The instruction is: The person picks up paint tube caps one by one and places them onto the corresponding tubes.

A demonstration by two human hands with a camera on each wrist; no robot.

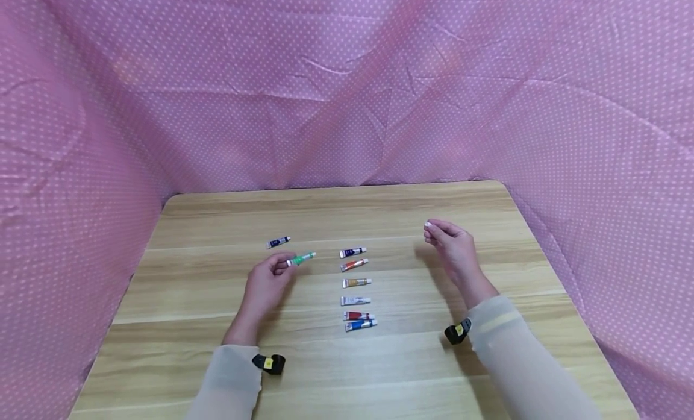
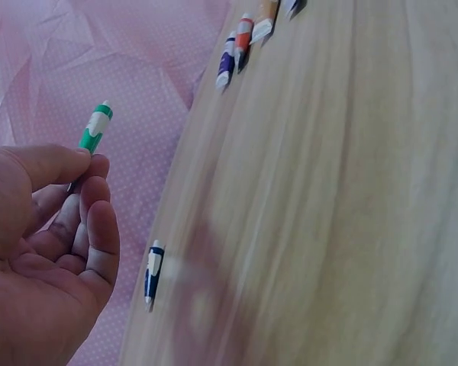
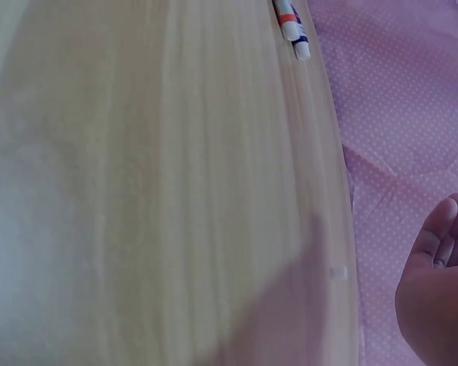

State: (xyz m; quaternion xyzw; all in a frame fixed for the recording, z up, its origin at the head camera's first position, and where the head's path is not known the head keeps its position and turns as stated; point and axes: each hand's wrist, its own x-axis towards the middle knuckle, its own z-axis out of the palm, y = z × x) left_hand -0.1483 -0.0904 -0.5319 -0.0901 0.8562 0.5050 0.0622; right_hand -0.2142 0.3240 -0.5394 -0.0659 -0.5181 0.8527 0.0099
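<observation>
My left hand (image 1: pixel 269 281) pinches a green paint tube (image 1: pixel 301 259) between thumb and fingertips, raised over the table, its white end pointing away from the hand. Beyond that hand a navy paint tube (image 1: pixel 278 242) lies on the wood. My right hand (image 1: pixel 454 251) is raised over the right part of the table, fingertips drawn together around a small white piece (image 1: pixel 428 225), too small to identify. In the right wrist view that hand (image 3: pixel 440 267) is cut off by the frame edge, and the piece cannot be made out at its fingertips.
Several paint tubes lie in a column mid-table: purple (image 1: pixel 353 252), orange (image 1: pixel 355 264), ochre (image 1: pixel 356 282), silver-white (image 1: pixel 355 300), red (image 1: pixel 358 316) and blue (image 1: pixel 360 325). A pale spot (image 3: pixel 338 272) shows near the far table edge. Pink dotted cloth (image 1: pixel 347 94) surrounds the table.
</observation>
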